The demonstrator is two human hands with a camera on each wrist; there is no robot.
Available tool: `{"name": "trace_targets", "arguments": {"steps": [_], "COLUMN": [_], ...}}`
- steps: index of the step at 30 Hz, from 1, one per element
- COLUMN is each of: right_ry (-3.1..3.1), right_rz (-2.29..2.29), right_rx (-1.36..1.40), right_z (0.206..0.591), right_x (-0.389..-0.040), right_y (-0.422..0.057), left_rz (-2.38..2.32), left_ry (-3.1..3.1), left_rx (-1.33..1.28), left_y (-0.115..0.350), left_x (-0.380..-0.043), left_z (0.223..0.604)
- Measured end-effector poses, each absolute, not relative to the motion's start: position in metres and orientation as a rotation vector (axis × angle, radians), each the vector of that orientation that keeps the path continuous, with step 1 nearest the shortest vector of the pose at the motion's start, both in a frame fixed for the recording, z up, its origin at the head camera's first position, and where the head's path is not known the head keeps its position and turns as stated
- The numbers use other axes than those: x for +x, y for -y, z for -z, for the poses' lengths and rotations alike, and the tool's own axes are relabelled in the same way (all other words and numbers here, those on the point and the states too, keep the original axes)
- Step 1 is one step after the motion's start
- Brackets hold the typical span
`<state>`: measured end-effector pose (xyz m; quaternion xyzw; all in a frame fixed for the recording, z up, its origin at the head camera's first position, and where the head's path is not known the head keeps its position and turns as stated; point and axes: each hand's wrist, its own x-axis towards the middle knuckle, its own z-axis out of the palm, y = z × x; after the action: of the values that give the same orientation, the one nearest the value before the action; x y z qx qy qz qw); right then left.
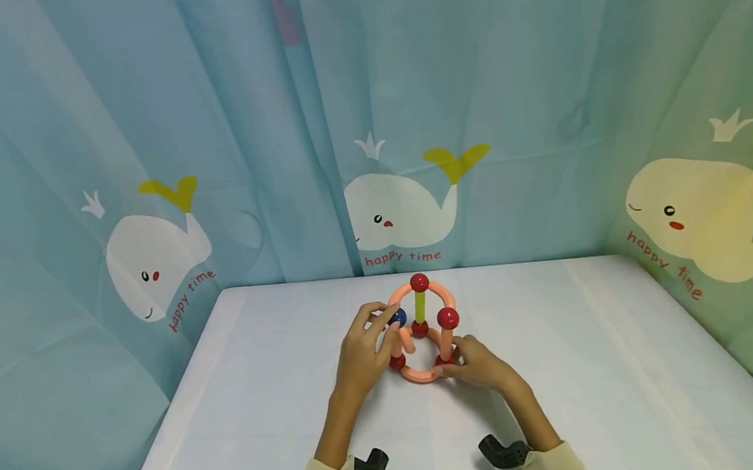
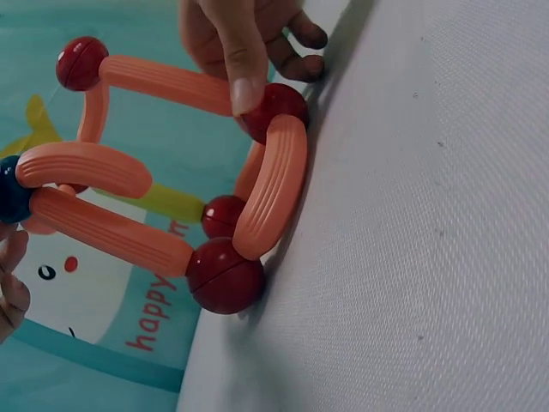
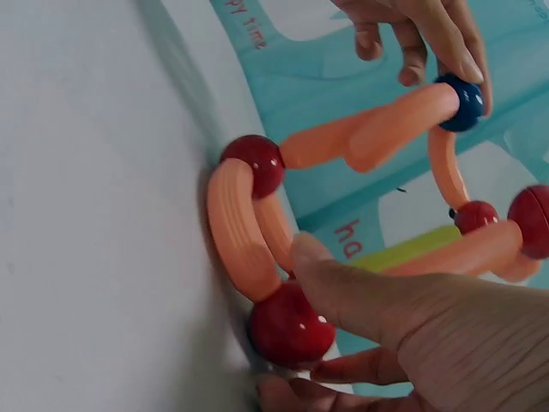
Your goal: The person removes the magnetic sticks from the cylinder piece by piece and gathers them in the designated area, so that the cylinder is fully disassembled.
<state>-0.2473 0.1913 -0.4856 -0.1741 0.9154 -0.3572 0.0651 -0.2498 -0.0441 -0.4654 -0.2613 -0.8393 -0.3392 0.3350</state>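
A frame of magnetic balls and rods stands on the white table, with orange curved rods as its base ring and red balls at the joints. My left hand (image 1: pixel 361 348) pinches the blue ball (image 3: pixel 464 105) at the upper left between thumb and fingers. From that ball a curved orange rod (image 2: pixel 86 165) juts out with one end free. Low on the right, my right hand (image 1: pixel 482 364) grips a red ball (image 3: pixel 290 328), thumb on one side and fingers on the other. A yellow-green rod (image 1: pixel 420 307) stands upright at the back between two red balls.
The white table (image 1: pixel 256 392) ends at a blue-green curtain (image 1: pixel 526 105) printed with whales, which hangs behind and along both sides. Black camera mounts (image 1: pixel 372 465) sit at the wrists, near the table's front.
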Motion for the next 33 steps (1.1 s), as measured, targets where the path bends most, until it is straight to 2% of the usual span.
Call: {"name": "trace_targets", "arguments": {"steps": [7, 21, 33], "right_ry": [-2.855, -2.884, -2.918], "right_rz": [1.067, 1.235, 1.314], "right_rx": [-0.289, -0.141, -0.225], "right_z": [0.485, 0.49, 0.506], "right_x": [-0.244, -0.249, -0.264], "right_y": [-0.176, -0.178, -0.184], "left_rz": [0.888, 0.927, 0.987], "left_ry": [2.197, 2.173, 2.152], "left_rx": [-0.699, -0.885, -0.992], "left_y": [0.048, 0.053, 0.043], "left_x": [-0.251, -0.248, -0.246], "left_z": [0.465, 0.461, 0.461]}}
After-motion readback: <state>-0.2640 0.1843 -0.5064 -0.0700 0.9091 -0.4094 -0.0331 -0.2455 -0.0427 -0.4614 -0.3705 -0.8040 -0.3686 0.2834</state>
